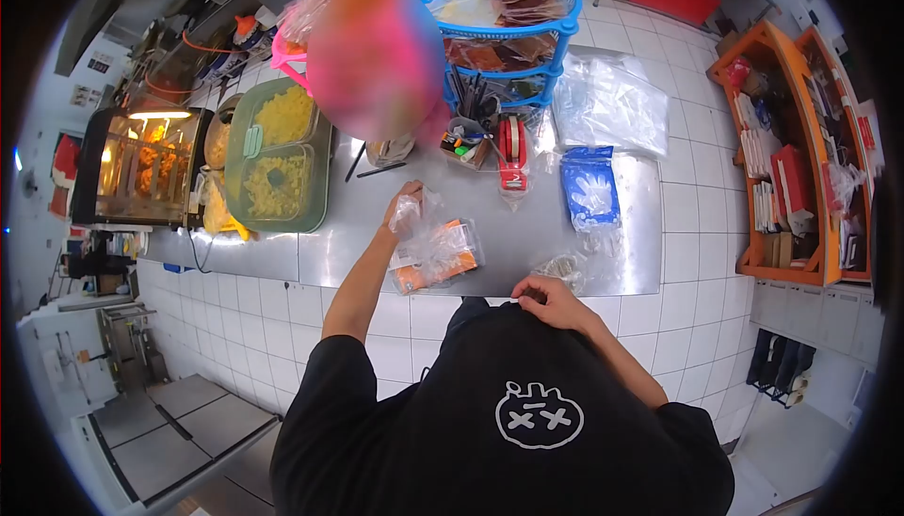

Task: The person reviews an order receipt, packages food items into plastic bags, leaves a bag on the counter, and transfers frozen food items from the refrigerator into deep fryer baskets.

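Orange under clear plastic: saw the wrapped packet [439,254] on the steel table [520,239], near the front edge. Found the left hand [409,200] at eleven o'clock from the packet, touching loose film [412,220]; could not tell whether gripping. Found the right hand [550,303] at four o'clock, curled beside a clear bag [565,269]; could not confirm a grasp. Judged the packet light, slippery, limp in the film, probably firmer within; best held by the orange-printed part [461,262].

Commercial kitchen: lit food cabinet [146,166], steel table [527,233]
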The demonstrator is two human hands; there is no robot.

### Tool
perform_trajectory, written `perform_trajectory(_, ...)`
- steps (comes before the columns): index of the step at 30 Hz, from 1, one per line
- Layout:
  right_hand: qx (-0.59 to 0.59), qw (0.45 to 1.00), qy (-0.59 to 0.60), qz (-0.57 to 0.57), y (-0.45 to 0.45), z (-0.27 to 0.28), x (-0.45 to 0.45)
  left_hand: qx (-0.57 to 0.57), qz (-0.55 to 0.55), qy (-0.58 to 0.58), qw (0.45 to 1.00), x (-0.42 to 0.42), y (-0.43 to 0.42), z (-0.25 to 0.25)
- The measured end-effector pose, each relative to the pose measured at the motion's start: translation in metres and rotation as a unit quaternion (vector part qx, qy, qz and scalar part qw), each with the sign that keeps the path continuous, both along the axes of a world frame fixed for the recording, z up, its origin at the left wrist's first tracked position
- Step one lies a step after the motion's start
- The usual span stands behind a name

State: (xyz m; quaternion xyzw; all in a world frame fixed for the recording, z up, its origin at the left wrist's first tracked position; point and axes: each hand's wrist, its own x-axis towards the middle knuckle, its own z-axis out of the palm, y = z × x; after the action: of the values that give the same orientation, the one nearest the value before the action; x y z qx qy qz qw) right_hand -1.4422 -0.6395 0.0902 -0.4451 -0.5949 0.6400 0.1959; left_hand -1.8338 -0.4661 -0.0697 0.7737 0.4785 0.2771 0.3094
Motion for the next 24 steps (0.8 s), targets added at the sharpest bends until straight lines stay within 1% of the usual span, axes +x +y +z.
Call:
perform_trajectory(2,0.003,1.000,0.000,-0.016,0.001,-0.003,0.007,-0.068,0.023,-0.064,0.995,0.005,-0.002,0.000)
perform_trajectory(3,0.003,1.000,0.004,-0.027,0.002,-0.006,0.010,-0.086,0.016,-0.057,0.995,0.005,-0.003,0.000)
perform_trajectory(5,-0.004,0.999,0.015,-0.051,0.002,-0.009,0.015,-0.055,-0.011,0.020,0.998,0.012,-0.002,0.017)
perform_trajectory(7,-0.017,0.996,0.031,-0.076,0.005,-0.009,0.018,0.045,-0.048,0.158,0.985,0.018,0.000,0.034)
perform_trajectory(10,-0.013,0.990,0.054,-0.127,0.008,-0.003,0.023,0.051,0.016,0.155,0.987,0.008,0.008,0.030)
perform_trajectory(13,-0.004,0.982,0.060,-0.178,0.010,-0.011,0.035,0.015,0.192,0.106,0.976,-0.028,-0.002,0.026)
perform_trajectory(16,0.020,0.974,0.024,-0.225,0.010,-0.019,0.043,-0.086,0.258,0.027,0.962,-0.049,-0.023,0.034)
perform_trajectory(19,-0.030,0.963,0.054,-0.263,0.007,-0.020,0.043,-0.022,0.221,0.083,0.972,-0.049,-0.041,0.042)
perform_trajectory(22,-0.031,0.967,0.030,-0.250,0.009,-0.023,0.040,0.015,0.213,0.091,0.973,-0.041,-0.043,0.053)
perform_trajectory(24,-0.036,0.971,0.011,-0.237,0.014,-0.019,0.035,0.018,0.222,0.073,0.972,-0.041,-0.040,0.051)
